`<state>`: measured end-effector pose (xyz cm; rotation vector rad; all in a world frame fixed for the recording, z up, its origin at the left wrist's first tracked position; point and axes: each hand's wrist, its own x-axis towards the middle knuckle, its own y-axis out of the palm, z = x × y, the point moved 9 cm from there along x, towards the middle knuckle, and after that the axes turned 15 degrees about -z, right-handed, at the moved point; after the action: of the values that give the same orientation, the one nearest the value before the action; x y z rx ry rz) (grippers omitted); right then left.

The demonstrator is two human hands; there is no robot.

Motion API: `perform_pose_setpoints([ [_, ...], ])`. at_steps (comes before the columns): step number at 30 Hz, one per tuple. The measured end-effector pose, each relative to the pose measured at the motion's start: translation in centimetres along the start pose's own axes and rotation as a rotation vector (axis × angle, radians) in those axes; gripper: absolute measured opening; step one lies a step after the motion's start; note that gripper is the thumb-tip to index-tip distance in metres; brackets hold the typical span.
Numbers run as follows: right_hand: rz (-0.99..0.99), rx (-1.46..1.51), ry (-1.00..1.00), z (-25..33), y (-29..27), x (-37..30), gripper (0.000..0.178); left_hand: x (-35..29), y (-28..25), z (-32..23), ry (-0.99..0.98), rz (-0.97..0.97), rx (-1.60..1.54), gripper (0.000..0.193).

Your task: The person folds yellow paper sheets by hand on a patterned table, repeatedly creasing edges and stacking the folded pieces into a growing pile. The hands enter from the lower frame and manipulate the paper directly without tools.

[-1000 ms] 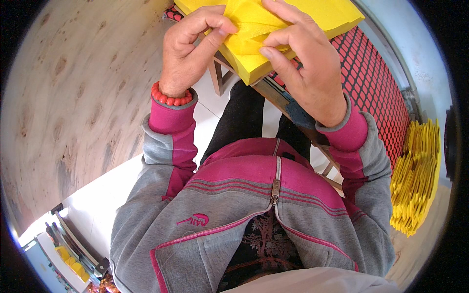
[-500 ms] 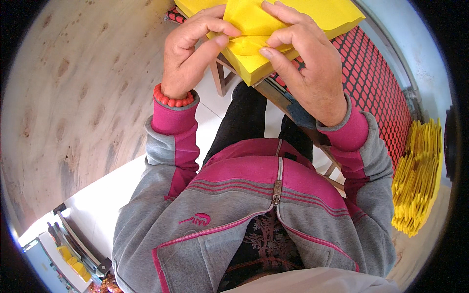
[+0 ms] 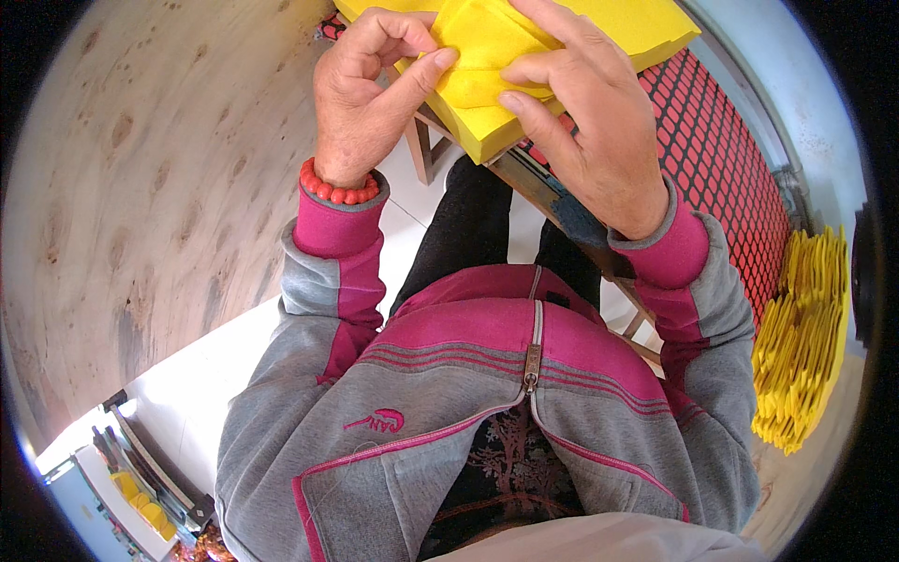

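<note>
A thin yellow sheet [image 3: 478,86], paper-like and partly folded, lies over a thick stack of yellow sheets [image 3: 646,33] at the top of the view. My left hand [image 3: 361,98], with a red bead bracelet at the wrist, pinches the folded sheet's left edge between thumb and index finger. On the opposite side, my right hand [image 3: 599,117] has its thumb and index finger closed at the fold, while its other fingers reach over the upper part. The sheet's far edge is cut off by the frame.
The stack rests on a surface covered with red-and-black patterned material [image 3: 707,131]. A bundle of folded yellow pieces [image 3: 801,342] stands at the right. A large wooden board [image 3: 159,187] fills the left side. At lower left, a bin-like holder [image 3: 131,496] contains yellow items.
My left thumb and fingers have shifted slightly right along the sheet's edge. The upper flap has changed shape, and the right fingers have moved a little over it.
</note>
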<state>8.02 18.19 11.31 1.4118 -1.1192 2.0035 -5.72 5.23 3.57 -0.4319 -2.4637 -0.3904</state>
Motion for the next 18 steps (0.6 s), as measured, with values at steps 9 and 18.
perform_pose_setpoints([
  [9, 0.118, -0.017, 0.122, -0.9, 0.8, -0.5, 0.017, 0.0, 0.0, -0.5, 0.153, 0.179, 0.097, 0.017],
  [18, 0.074, 0.022, 0.161, -0.8, 0.2, -0.4, 0.020, -0.1, 0.7, -1.8, 0.187, 0.304, 0.129, 0.027],
])
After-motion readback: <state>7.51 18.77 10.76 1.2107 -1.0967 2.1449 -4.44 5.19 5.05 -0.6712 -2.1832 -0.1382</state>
